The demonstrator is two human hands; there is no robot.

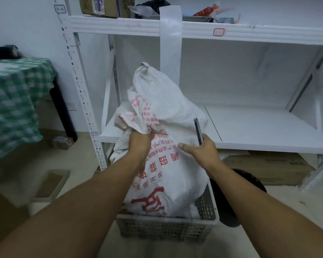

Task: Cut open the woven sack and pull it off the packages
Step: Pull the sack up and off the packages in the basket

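A bulging white woven sack (168,138) printed with red characters stands upright in a grey perforated plastic crate (166,229) before white shelving (231,30). The left hand (139,141) grips a bunched fold of its crumpled fabric; the right hand (203,150), thumb extended, clasps a slim dark blade (198,130) against the sack's side.

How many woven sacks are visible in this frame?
1. The white woven sack with red print stands in the grey plastic crate in front of the shelving; the left hand grips its bunched top. Others may be hidden behind it.
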